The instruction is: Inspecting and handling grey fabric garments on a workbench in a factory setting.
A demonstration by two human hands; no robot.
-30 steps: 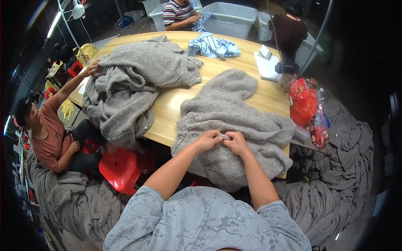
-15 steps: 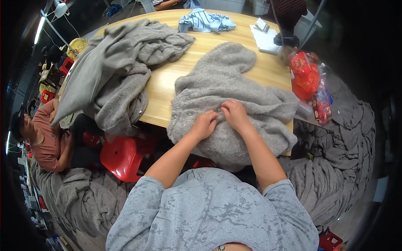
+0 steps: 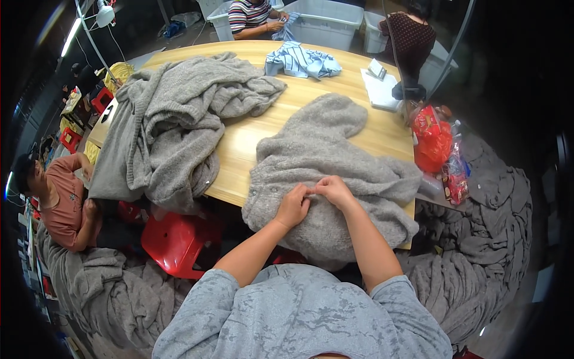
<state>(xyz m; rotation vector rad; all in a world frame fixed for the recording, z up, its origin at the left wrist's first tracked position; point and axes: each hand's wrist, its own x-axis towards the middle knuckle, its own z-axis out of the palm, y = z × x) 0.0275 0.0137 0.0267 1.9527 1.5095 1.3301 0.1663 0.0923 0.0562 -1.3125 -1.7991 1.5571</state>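
Note:
A fuzzy grey-brown knit cardigan lies on the table in front of me, one sleeve reaching toward the far side and its near part hanging over the edge. Small buttons show along its band, left of my hands. My left hand is closed in a pinch on the knit at the middle. Just beside it, my right hand pinches the same spot, with fingertips nearly meeting. Whatever small thing may sit between the fingertips is hidden.
More grey knitwear is heaped on the table at left, near a seated co-worker. A red stool stands below. Striped blue cloth, white papers and a red bag lie farther off. Garment piles flank me.
The view has tilted up, showing more of the far side. At left, the raised flap of grey knitwear has come down. My fingertips have drawn closer together on the cardigan.

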